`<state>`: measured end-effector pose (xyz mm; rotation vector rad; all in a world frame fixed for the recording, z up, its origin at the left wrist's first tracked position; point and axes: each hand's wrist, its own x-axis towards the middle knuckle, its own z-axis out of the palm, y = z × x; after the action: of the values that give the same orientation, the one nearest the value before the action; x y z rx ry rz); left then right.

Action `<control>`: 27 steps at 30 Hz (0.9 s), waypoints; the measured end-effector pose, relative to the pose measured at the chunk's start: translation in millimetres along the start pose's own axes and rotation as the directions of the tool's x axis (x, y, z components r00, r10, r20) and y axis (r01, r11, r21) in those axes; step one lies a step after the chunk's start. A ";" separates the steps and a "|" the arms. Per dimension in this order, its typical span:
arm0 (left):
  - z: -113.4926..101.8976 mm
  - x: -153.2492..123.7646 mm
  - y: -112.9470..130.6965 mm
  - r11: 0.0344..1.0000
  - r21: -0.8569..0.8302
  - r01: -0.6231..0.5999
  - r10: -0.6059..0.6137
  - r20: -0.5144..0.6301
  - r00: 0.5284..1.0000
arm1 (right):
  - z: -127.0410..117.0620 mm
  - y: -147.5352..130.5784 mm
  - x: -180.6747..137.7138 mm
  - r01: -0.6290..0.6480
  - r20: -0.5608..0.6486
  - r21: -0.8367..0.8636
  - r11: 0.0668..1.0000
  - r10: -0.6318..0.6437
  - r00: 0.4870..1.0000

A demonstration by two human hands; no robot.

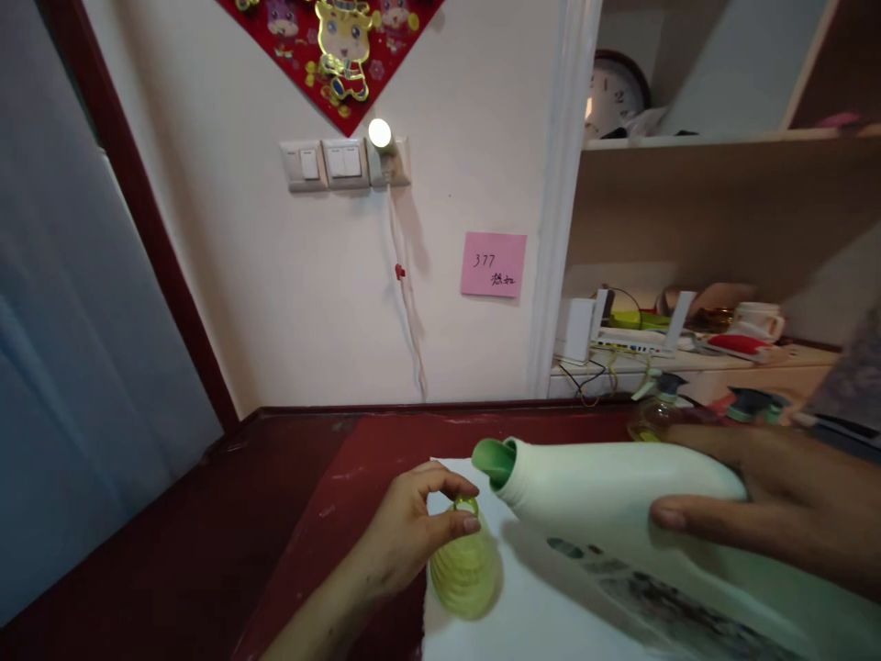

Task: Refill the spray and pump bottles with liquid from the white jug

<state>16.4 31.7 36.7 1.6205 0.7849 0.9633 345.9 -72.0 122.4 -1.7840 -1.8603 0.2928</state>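
Observation:
My right hand [777, 505] grips a large white jug [619, 500], tipped sideways so its green spout [494, 459] points left. Just below the spout stands a small yellow-green ribbed bottle [465, 571] on a white sheet [543, 615]. My left hand [413, 528] pinches the neck of that small bottle with thumb and fingers closed round it. The spout hangs slightly above and to the right of the bottle's open mouth, not touching it.
The sheet lies on a dark red table [323, 496] against a white wall with switches [344, 163] and a pink note [494, 264]. A spray bottle [661, 408] stands behind the jug. Shelves at right hold a router [637, 340], cups and a clock [615, 92].

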 end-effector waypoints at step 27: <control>13.7 -8.5 21.9 0.984 0.155 0.089 -0.085 -0.030 0.996 | 28.2 -4.3 -35.5 -0.121 -0.305 0.578 0.807 0.351 0.885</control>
<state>25.2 13.1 54.5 1.6967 0.9597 0.8772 326.9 -101.0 93.0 -1.5238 -1.1088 0.4625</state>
